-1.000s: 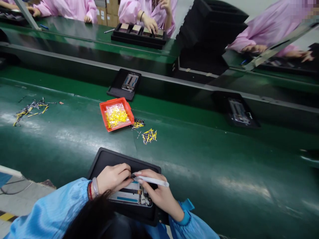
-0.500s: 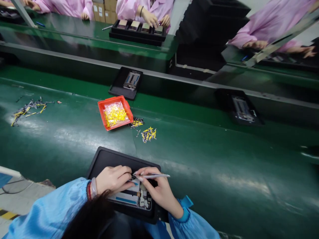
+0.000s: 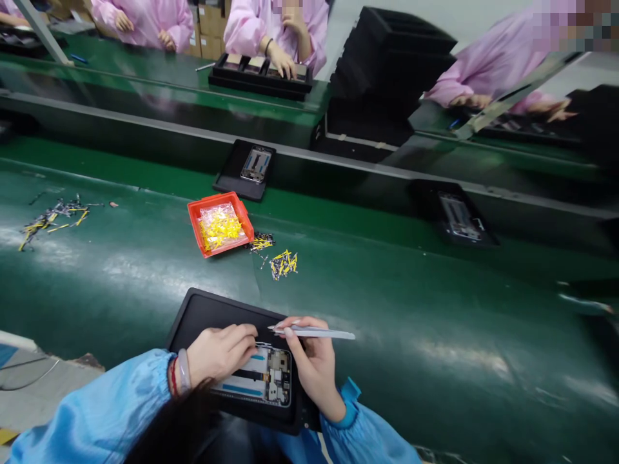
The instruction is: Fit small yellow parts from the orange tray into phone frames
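Note:
An opened phone body (image 3: 264,380) with bare circuit parts lies in a black tray (image 3: 207,312) at the near edge of the green belt. My left hand (image 3: 220,353) rests curled on the phone's upper left, fingertips pressed down on it. My right hand (image 3: 312,361) sits at the phone's right side and grips a pair of white tweezers (image 3: 314,332), held level with the tips pointing left just above the phone's top edge. Blue sleeves cover both my arms.
An orange bin (image 3: 220,225) of yellow parts sits mid-belt, with loose yellow and black parts (image 3: 283,264) beside it and more at far left (image 3: 48,219). Two trayed phones (image 3: 256,164) (image 3: 459,218) ride the far strip. People in pink work behind; black trays (image 3: 387,58) are stacked.
My right hand has lifted the tweezers off the phone and drawn them a little right. The left hand's fingers slid slightly right and stay on the phone.

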